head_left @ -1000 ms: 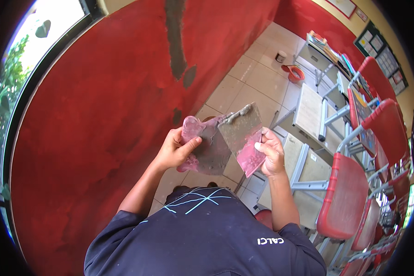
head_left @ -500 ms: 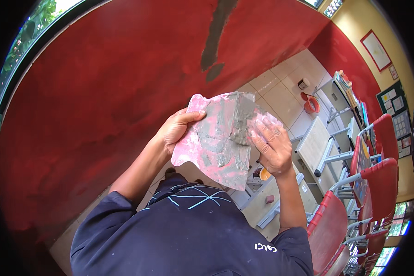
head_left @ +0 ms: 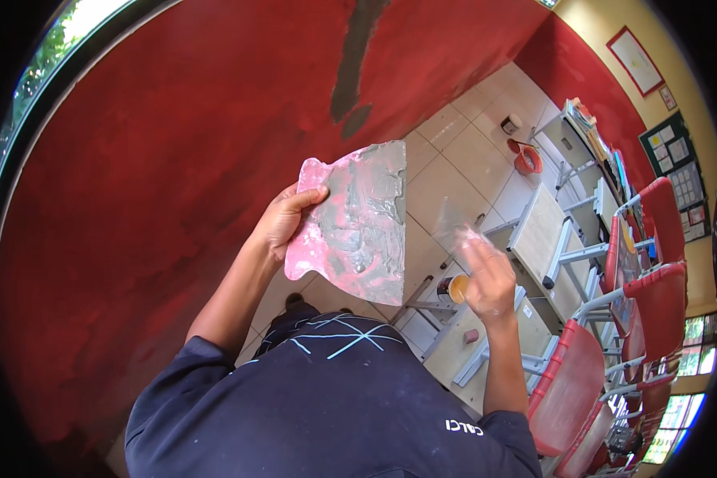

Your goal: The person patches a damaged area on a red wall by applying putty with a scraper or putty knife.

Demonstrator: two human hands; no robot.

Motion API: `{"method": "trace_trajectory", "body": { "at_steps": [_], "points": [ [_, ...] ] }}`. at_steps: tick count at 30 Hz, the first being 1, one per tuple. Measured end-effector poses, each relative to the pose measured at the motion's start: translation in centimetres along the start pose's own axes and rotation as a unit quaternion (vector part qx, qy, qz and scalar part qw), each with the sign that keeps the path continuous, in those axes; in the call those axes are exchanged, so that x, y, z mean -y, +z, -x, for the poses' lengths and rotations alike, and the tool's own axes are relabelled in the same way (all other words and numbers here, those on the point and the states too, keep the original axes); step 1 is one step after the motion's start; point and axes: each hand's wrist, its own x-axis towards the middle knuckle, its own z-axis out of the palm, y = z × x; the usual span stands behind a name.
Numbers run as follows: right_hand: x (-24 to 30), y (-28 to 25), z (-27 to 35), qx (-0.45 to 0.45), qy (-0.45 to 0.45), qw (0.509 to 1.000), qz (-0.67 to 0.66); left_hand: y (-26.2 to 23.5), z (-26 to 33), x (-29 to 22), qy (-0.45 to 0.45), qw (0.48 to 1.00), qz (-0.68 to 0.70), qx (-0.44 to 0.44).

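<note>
My left hand [head_left: 283, 223] grips a pink plastic spreader [head_left: 350, 227] by its left edge and holds it up in front of the red wall [head_left: 175, 159]. Grey putty is smeared over the spreader's face. My right hand [head_left: 486, 279] is apart from it to the right, blurred by motion. It is closed on a thin metal scraper [head_left: 452, 229], whose blade shows only as a pale blur pointing up and left. A grey putty streak [head_left: 358, 64] runs down the wall above the spreader.
Light floor tiles [head_left: 446, 167] lie below the wall. To the right stand wooden desks [head_left: 538, 239] with metal frames and several red chairs [head_left: 570, 390]. A small open can [head_left: 456, 288] sits just left of my right hand. An orange bucket [head_left: 527, 159] stands farther back.
My right hand with the scraper has pulled away from the pink spreader toward the right. The left hand still holds the spreader, now more upright and fully in view.
</note>
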Motion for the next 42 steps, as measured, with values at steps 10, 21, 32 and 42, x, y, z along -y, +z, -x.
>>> {"method": "trace_trajectory", "body": {
  "at_steps": [10, 21, 32, 42],
  "points": [
    [6.1, 3.9, -0.6, -0.205, 0.488, 0.441, -0.725, 2.3, -4.3, 0.8, 0.277, 0.929, -0.244, 0.009],
    [4.9, 7.0, -4.9, -0.264, 0.449, 0.427, -0.739, 0.7, -3.4, -0.8, 0.326, 0.844, -0.38, 0.191],
    [2.3, 14.4, -4.8, -0.241, 0.418, 0.505, -0.715, -6.3, -7.2, -1.8, 0.289, 0.807, -0.481, 0.186],
    [-8.6, 26.2, -2.6, -0.204, 0.409, 0.447, -0.769, -17.8, -18.6, 15.4, -0.051, 0.97, -0.214, -0.101]
  ]
}}
